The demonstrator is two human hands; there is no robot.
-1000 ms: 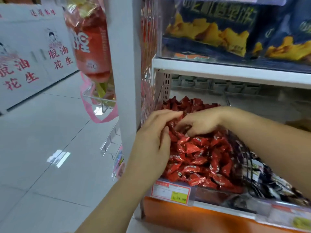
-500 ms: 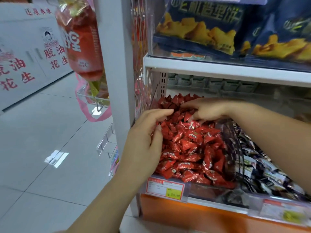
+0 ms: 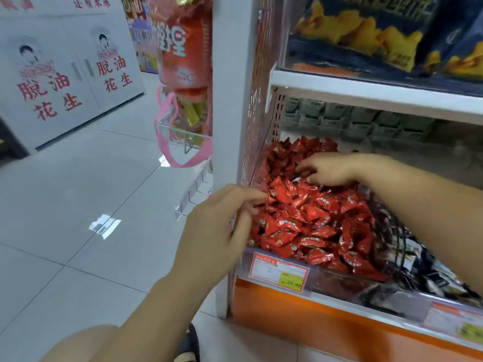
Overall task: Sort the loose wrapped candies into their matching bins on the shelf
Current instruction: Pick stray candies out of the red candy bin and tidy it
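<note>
Both hands are working the heaped red candies (image 3: 311, 220) — left hand (image 3: 217, 231) pinching a wrapper, right hand (image 3: 329, 169) curled, grip unclear — pieces are likely spilling over the bin front (image 3: 339, 279).

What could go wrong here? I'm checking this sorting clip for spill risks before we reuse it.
The red candies are heaped above the bin's low clear front, so the left hand raking at the near corner might push some over onto the floor. The right hand, reaching deep beside the wire divider, could nudge reds into the dark-wrapped candies.
</note>
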